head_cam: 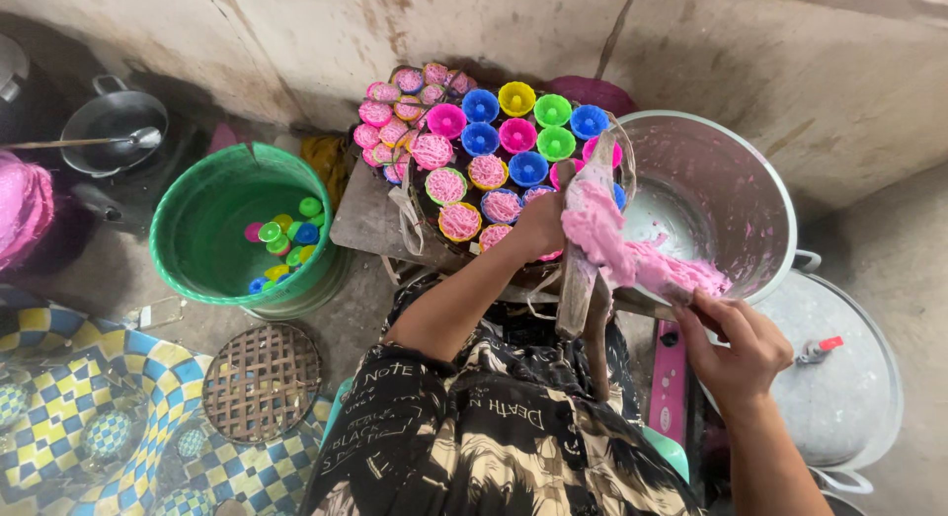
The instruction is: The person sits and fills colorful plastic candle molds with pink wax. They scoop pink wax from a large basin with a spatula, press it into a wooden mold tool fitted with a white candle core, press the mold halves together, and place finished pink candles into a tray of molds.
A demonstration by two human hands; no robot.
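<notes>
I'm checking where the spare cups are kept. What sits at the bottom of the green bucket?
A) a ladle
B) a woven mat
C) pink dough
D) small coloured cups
D: small coloured cups in green, yellow, blue and pink lie at the bottom of the green bucket; the pink dough is over by the metal pot.

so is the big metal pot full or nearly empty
Nearly empty: the metal pot is tilted toward the camera, its bare inner wall showing only pink smears and a little residue.

Green bucket (pixel 212 220) and steel pot (pixel 726 180) hem the crowded cup tray (pixel 420 215).
</notes>
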